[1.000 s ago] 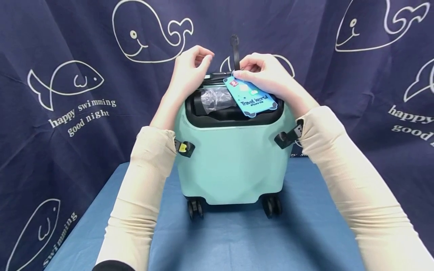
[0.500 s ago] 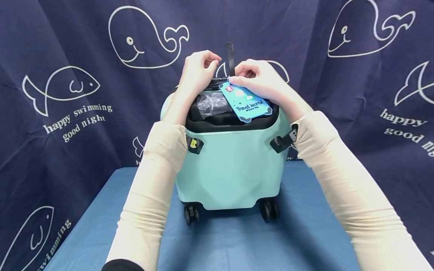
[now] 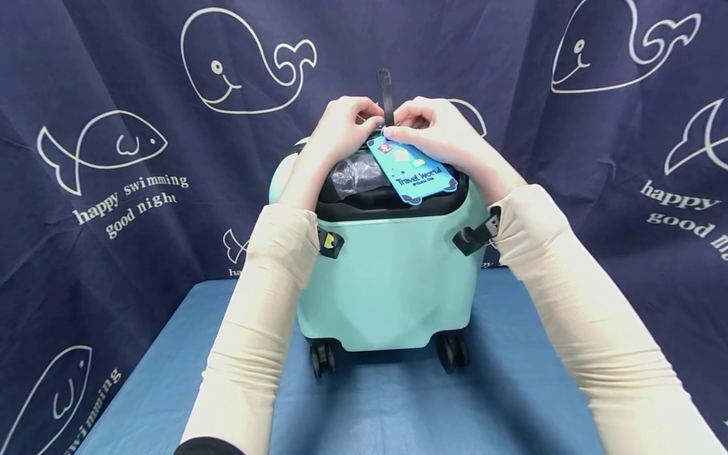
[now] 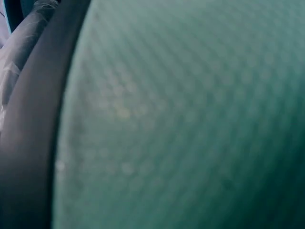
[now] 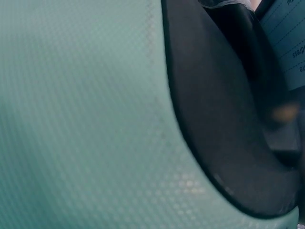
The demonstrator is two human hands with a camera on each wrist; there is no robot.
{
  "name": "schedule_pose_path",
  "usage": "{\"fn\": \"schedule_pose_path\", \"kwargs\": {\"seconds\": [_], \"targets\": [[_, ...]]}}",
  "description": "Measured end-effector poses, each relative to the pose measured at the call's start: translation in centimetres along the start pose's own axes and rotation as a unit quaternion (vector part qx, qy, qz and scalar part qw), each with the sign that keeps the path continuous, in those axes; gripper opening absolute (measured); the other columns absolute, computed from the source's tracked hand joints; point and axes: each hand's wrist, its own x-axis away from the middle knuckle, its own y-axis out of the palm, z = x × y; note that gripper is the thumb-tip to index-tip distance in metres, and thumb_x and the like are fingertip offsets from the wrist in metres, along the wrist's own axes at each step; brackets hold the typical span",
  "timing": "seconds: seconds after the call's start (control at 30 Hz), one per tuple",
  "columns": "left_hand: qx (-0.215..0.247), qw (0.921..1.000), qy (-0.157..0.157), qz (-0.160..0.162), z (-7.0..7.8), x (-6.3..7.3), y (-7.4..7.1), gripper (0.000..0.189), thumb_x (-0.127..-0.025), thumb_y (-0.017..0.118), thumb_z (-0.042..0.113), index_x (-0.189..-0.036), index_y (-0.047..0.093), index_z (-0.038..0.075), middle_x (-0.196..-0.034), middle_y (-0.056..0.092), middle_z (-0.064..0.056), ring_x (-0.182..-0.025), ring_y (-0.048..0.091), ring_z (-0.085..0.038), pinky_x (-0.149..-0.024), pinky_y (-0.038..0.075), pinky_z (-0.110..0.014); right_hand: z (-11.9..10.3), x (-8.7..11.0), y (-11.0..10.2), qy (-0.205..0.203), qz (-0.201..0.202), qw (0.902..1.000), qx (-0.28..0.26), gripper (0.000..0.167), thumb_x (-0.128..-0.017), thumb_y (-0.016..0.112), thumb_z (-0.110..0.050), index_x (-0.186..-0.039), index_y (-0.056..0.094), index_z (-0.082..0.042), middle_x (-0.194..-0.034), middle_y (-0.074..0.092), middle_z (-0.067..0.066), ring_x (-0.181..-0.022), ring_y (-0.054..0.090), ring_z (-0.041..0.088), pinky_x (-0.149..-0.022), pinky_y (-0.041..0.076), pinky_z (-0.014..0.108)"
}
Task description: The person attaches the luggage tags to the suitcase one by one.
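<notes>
Left hand (image 3: 344, 129): nearer your strap (image 3: 385, 98) now; fingers narrow, hold unclear.
Right hand (image 3: 438, 129): you pinch the tag (image 3: 418, 174) by the suitcase (image 3: 387, 284) top edge, likely steadying it.

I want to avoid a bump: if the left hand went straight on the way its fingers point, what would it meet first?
Probably the raised black strap, right beside the left hand in the head view, with the right hand just beyond. Depth is unclear, so hand and strap may already touch.
</notes>
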Motion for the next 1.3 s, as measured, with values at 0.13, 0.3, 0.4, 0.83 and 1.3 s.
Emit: {"fn": "schedule_pose_path", "kwargs": {"seconds": [0.13, 0.3, 0.4, 0.83, 1.3], "targets": [[-0.025, 0.9995, -0.010, -0.015, 0.1, 0.2, 0.0, 0.023, -0.096, 0.052, 0.022, -0.104, 0.069, 0.009, -0.099, 0.068, -0.004, -0.093, 0.061, -0.014, -0.086, 0.043, -0.024, -0.1, 0.1, 0.0, 0.000, -0.002, 1.0000, 0.001, 0.022, -0.086, 0.066, -0.025, -0.093, 0.066, -0.004, -0.074, 0.055, -0.006, -0.070, 0.049, 0.009, -0.067, 0.035, 0.019], [-0.081, 0.9923, -0.066, -0.065, 0.3, 0.6, -0.2, 0.036, -0.099, 0.041, 0.035, -0.073, 0.055, 0.013, -0.077, 0.048, -0.001, -0.081, 0.048, -0.015, -0.073, 0.035, -0.027, 0.1, 0.1, 0.2, 0.004, -0.004, 1.0000, 0.000, 0.022, -0.086, 0.066, -0.026, -0.092, 0.066, -0.005, -0.074, 0.054, -0.006, -0.070, 0.048, 0.010, -0.067, 0.033, 0.020], [-0.097, 0.9872, -0.087, -0.092, 0.4, 0.8, -0.4, 0.040, -0.099, 0.036, 0.039, -0.068, 0.045, 0.016, -0.077, 0.045, 0.000, -0.084, 0.047, -0.015, -0.076, 0.035, -0.029, 0.1, 0.1, 0.3, 0.002, -0.001, 1.0000, 0.003, 0.022, -0.086, 0.066, -0.026, -0.091, 0.066, -0.005, -0.074, 0.053, -0.005, -0.070, 0.047, 0.010, -0.067, 0.033, 0.020], [-0.055, 0.9877, -0.084, -0.120, 0.9, 0.9, -0.9, 0.044, -0.098, 0.034, 0.048, -0.068, 0.044, 0.018, -0.065, 0.035, 0.004, -0.073, 0.043, -0.013, -0.069, 0.032, -0.025, -0.3, 0.4, -0.3, -0.011, -0.005, 0.9998, 0.014, 0.022, -0.086, 0.066, -0.026, -0.093, 0.067, -0.006, -0.076, 0.054, -0.005, -0.073, 0.047, 0.010, -0.068, 0.032, 0.020], [-0.079, 0.9888, -0.082, -0.096, 1.0, 0.9, -0.7, 0.047, -0.099, 0.025, 0.051, -0.076, 0.049, 0.018, -0.082, 0.046, 0.000, -0.091, 0.048, -0.017, -0.078, 0.034, -0.029, -0.3, 0.4, -0.3, -0.001, -0.009, 0.9998, 0.020, 0.023, -0.087, 0.065, -0.027, -0.095, 0.067, -0.006, -0.078, 0.054, -0.003, -0.075, 0.047, 0.012, -0.069, 0.032, 0.021]]}}
